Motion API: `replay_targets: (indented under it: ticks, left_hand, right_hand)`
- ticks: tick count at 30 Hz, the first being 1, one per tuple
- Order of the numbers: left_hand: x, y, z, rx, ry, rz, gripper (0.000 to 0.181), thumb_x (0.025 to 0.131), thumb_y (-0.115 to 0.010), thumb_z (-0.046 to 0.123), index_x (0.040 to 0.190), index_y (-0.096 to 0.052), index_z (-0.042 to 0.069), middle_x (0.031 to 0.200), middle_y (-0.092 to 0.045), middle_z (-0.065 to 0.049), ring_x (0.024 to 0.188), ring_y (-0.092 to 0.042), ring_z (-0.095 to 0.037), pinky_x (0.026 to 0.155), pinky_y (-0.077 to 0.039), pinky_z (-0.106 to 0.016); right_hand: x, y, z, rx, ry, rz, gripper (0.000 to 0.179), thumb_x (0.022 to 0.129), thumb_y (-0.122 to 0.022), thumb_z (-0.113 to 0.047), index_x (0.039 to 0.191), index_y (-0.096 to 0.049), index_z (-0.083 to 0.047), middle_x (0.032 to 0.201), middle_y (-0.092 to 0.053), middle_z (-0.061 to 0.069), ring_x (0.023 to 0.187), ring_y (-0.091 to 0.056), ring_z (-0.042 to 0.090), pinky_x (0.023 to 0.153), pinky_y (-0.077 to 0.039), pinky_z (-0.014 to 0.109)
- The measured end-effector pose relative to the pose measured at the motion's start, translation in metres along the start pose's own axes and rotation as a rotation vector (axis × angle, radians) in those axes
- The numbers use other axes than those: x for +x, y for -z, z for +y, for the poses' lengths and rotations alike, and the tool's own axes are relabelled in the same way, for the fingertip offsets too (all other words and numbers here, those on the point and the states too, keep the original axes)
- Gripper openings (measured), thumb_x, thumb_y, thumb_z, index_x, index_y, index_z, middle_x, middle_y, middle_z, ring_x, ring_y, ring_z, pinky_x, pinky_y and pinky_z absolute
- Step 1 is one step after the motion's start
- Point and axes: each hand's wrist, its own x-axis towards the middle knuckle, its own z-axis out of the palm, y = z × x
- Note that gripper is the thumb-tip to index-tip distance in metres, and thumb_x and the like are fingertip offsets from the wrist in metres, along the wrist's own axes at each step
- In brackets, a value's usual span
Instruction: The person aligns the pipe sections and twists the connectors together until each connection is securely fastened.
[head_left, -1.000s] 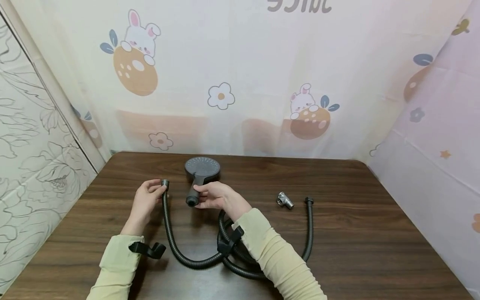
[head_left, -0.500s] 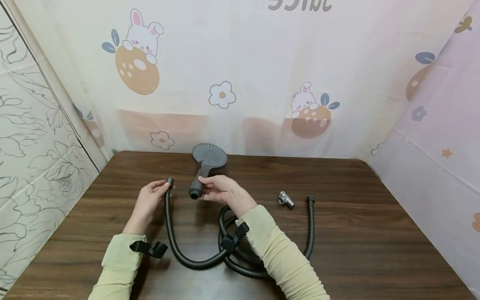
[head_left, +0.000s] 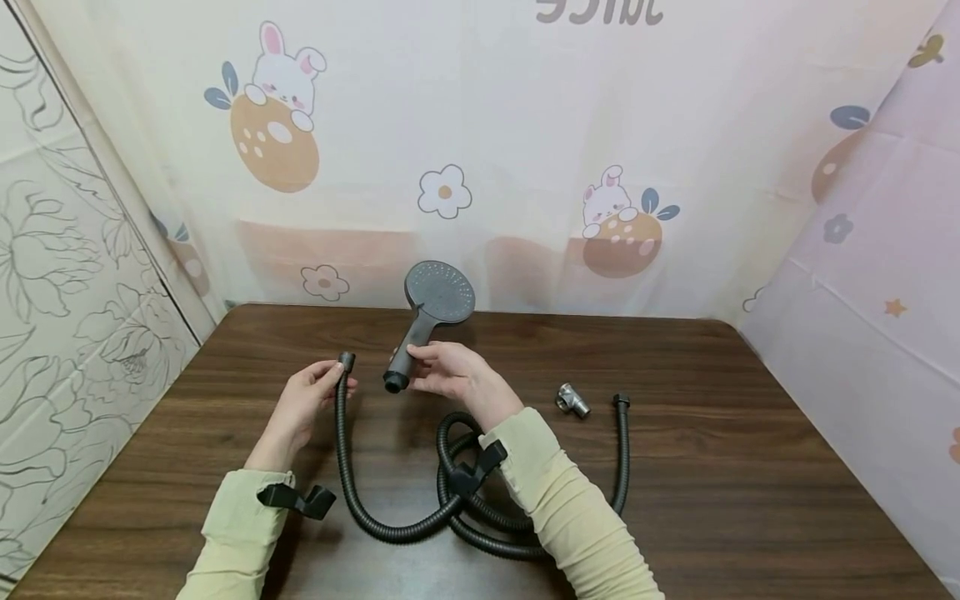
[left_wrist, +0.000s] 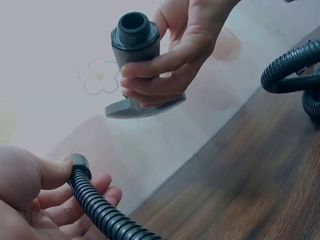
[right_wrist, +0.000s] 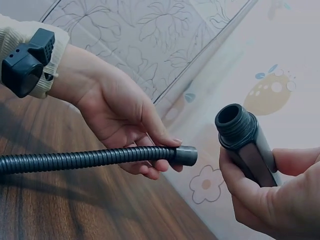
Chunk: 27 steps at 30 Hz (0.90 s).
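Note:
My left hand (head_left: 303, 404) pinches the end of a black ribbed shower hose (head_left: 343, 450) between thumb and fingers, just below its smooth collar (right_wrist: 186, 155). To its right, my right hand (head_left: 465, 379) grips the handle of a dark grey shower head (head_left: 442, 292). The round spray face tilts up and toward me, and the handle's threaded end (right_wrist: 235, 122) points down at the lower left. Between collar and thread there is a gap in both wrist views. The spray face is mostly hidden behind the fingers in the left wrist view.
The hose's coils (head_left: 457, 483) lie on the brown wooden table (head_left: 735, 467), partly under my right forearm. Its other end (head_left: 622, 402) lies to the right, beside a small chrome T-shaped fitting (head_left: 573, 401). A printed curtain (head_left: 517, 125) hangs behind the table.
The shower head has risen and moved right in my right hand, its face turning more toward me. The hose end in my left hand has shifted slightly right.

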Motion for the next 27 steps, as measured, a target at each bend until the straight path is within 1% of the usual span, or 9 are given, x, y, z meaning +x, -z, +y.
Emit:
replay_targets:
  ticks: [1, 4, 8, 10, 14, 17, 21, 24, 27]
  left_hand:
    - [-0.001, 0.0, 0.001, -0.029, -0.007, -0.005, 0.046, 0.096, -0.044, 0.028, 0.126, -0.04, -0.007, 0.078, -0.065, 0.009, 0.078, -0.063, -0.005, 0.077, -0.048, -0.024]
    - [-0.002, -0.002, 0.003, -0.104, -0.018, -0.013, 0.042, 0.096, -0.044, 0.024, 0.124, -0.038, -0.007, 0.076, -0.062, 0.007, 0.072, -0.064, -0.005, 0.073, -0.051, -0.024]
    - [-0.001, -0.006, 0.008, -0.135, -0.032, -0.011, 0.039, 0.095, -0.046, 0.024, 0.12, -0.04, -0.005, 0.074, -0.059, 0.004, 0.067, -0.061, -0.006, 0.066, -0.051, -0.022]
    - [-0.001, -0.009, 0.011, -0.128, -0.037, -0.02, 0.039, 0.095, -0.047, 0.025, 0.121, -0.04, -0.005, 0.074, -0.058, 0.003, 0.064, -0.06, -0.006, 0.064, -0.05, -0.021]
    - [-0.002, -0.015, 0.016, -0.128, -0.022, -0.056, 0.042, 0.095, -0.047, 0.024, 0.126, -0.038, -0.002, 0.073, -0.057, 0.002, 0.06, -0.058, -0.005, 0.06, -0.049, -0.019]
    - [-0.002, -0.016, 0.018, -0.116, -0.024, -0.08, 0.044, 0.095, -0.048, 0.026, 0.128, -0.038, -0.001, 0.074, -0.061, 0.003, 0.059, -0.058, -0.006, 0.06, -0.049, -0.019]
    - [-0.003, -0.015, 0.02, -0.067, -0.047, -0.101, 0.047, 0.093, -0.05, 0.03, 0.127, -0.041, -0.001, 0.079, -0.067, 0.006, 0.062, -0.059, -0.008, 0.062, -0.049, -0.022]
    - [-0.004, -0.017, 0.023, -0.029, -0.045, -0.117, 0.047, 0.092, -0.053, 0.033, 0.121, -0.046, -0.003, 0.085, -0.069, 0.005, 0.064, -0.059, -0.011, 0.065, -0.049, -0.025]
    - [-0.004, -0.022, 0.026, -0.007, -0.048, -0.146, 0.046, 0.09, -0.054, 0.035, 0.116, -0.051, -0.003, 0.091, -0.069, 0.001, 0.066, -0.059, -0.013, 0.067, -0.048, -0.028]
  right_hand:
    - [0.0, 0.0, 0.0, 0.003, -0.003, -0.004, 0.048, 0.094, -0.041, 0.001, 0.139, -0.026, -0.003, 0.135, -0.037, 0.022, 0.127, -0.036, 0.031, 0.105, -0.025, 0.049]
    - [0.0, 0.0, -0.001, 0.019, -0.013, -0.017, 0.048, 0.094, -0.041, 0.001, 0.14, -0.026, -0.004, 0.137, -0.036, 0.021, 0.128, -0.036, 0.031, 0.106, -0.025, 0.049]
    - [0.001, 0.0, -0.004, 0.054, -0.004, -0.018, 0.049, 0.094, -0.041, 0.001, 0.14, -0.026, -0.006, 0.139, -0.035, 0.02, 0.128, -0.036, 0.031, 0.106, -0.025, 0.048]
    - [0.001, 0.0, -0.007, 0.077, 0.002, -0.013, 0.049, 0.093, -0.042, 0.001, 0.139, -0.026, -0.008, 0.14, -0.034, 0.019, 0.128, -0.036, 0.03, 0.106, -0.025, 0.048]
    - [-0.002, 0.001, -0.012, 0.092, 0.026, -0.008, 0.048, 0.093, -0.042, 0.002, 0.138, -0.028, -0.009, 0.139, -0.036, 0.02, 0.127, -0.037, 0.03, 0.106, -0.025, 0.047]
    - [-0.003, 0.001, -0.015, 0.094, 0.042, -0.012, 0.046, 0.093, -0.042, 0.002, 0.137, -0.03, -0.008, 0.131, -0.041, 0.02, 0.127, -0.038, 0.031, 0.105, -0.027, 0.046]
    - [-0.004, 0.0, -0.016, 0.101, 0.061, -0.013, 0.044, 0.093, -0.043, 0.002, 0.135, -0.033, -0.006, 0.124, -0.045, 0.02, 0.127, -0.039, 0.032, 0.105, -0.027, 0.046]
    - [-0.004, 0.0, -0.015, 0.101, 0.074, -0.015, 0.044, 0.093, -0.043, 0.001, 0.135, -0.033, -0.006, 0.132, -0.041, 0.021, 0.128, -0.038, 0.032, 0.106, -0.025, 0.047]
    - [-0.006, 0.0, -0.018, 0.097, 0.095, -0.012, 0.043, 0.094, -0.042, 0.001, 0.135, -0.032, -0.005, 0.138, -0.036, 0.022, 0.128, -0.037, 0.032, 0.106, -0.025, 0.047]
